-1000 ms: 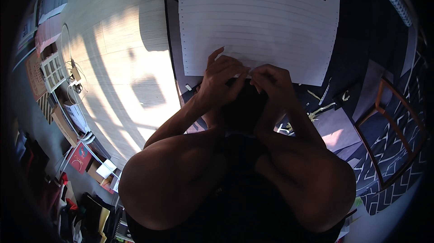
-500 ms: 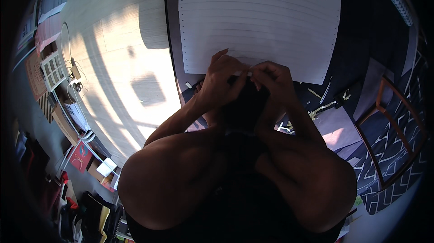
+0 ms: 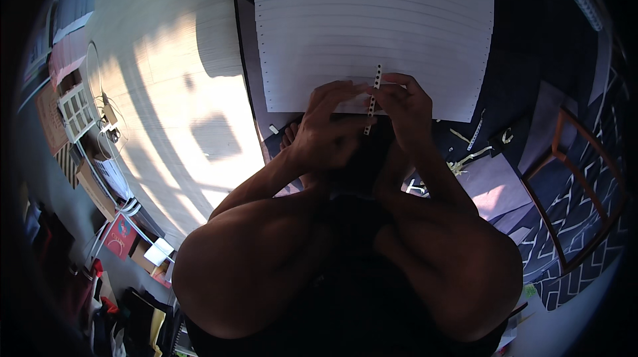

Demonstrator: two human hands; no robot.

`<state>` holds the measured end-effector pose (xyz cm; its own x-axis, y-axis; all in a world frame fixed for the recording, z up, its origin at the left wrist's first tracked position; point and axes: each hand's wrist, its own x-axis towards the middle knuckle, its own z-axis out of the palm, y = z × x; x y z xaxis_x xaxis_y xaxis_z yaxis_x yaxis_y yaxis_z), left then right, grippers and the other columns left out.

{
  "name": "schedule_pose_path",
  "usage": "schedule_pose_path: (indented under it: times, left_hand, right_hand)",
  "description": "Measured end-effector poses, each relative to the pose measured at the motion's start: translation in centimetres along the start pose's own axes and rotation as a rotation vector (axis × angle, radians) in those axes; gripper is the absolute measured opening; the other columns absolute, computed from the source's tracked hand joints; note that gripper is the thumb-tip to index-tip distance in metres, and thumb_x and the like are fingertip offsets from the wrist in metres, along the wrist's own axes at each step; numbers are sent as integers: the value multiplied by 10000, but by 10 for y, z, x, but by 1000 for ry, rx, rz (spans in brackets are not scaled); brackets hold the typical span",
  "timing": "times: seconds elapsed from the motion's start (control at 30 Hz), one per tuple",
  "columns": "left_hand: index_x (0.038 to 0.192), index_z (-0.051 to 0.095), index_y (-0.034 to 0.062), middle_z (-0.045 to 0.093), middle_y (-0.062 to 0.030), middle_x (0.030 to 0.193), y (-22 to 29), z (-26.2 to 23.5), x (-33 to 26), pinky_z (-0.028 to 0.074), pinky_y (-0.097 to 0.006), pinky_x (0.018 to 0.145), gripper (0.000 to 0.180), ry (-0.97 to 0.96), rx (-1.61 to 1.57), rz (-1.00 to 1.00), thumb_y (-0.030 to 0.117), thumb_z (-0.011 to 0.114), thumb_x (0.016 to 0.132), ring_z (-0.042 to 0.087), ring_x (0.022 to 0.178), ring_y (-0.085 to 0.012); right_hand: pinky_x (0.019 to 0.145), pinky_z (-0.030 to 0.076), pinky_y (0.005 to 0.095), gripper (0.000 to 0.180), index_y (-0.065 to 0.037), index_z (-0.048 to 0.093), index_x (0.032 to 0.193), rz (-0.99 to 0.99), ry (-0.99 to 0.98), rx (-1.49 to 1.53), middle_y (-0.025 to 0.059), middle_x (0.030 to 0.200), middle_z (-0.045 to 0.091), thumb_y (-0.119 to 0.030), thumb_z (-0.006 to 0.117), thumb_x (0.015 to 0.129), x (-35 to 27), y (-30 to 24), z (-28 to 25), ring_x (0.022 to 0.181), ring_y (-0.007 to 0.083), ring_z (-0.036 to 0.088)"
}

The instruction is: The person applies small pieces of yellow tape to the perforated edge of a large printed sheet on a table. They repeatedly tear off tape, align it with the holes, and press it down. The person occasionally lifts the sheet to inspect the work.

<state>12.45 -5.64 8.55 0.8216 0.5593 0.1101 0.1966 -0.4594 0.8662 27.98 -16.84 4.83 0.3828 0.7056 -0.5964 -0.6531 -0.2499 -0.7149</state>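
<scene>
A narrow white strip with a row of dark dots [image 3: 369,118] stands nearly upright in the picture, pinched between the thumb and fingers of my right hand [image 3: 409,104]. Beside it, my left hand [image 3: 325,124] has its thumb and fingers apart, the tips close to the strip and slightly blurred; whether they touch it I cannot make out. Just beyond both hands lies a large white sheet [image 3: 372,31] with many parallel lines across it and small dark marks down both side edges.
Right of the sheet lie another dotted strip [image 3: 476,129], yellowish scraps [image 3: 465,163] and a grey sheet [image 3: 492,187]. Farther right is a brown wooden frame [image 3: 557,151]. Sunlit pale flooring [image 3: 173,91] spreads to the left, with boxes and cables [image 3: 109,127] beyond.
The dotted strip now shows plainly in my right hand, where before only a small pale bit showed between both hands' fingertips. My left fingers have spread apart.
</scene>
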Motion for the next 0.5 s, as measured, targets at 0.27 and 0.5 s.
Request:
schedule_pose_path:
  times: [0.27, 0.5]
  left_hand:
    - [1110, 702, -5, 746, -135, 1068, -12, 11, 6, 545, -344, 918, 212, 103, -458, -560, 90, 723, 923, 706, 1049, -230]
    - [1082, 692, -20, 744, -100, 1005, -31, 15, -7, 549, -317, 896, 170, 40, -650, -663, 106, 682, 968, 702, 1012, -165]
  right_hand:
    - [877, 580, 328, 370, 2, 493, 1199, -347, -29, -714, 134, 966, 764, -59, 721, 914, -22, -5, 14, 935, 206, 758]
    - [828, 566, 328, 222, -11, 633, 1100, -451, -1, -683, 122, 952, 738, -32, 714, 894, -14, -4, 13, 892, 198, 739]
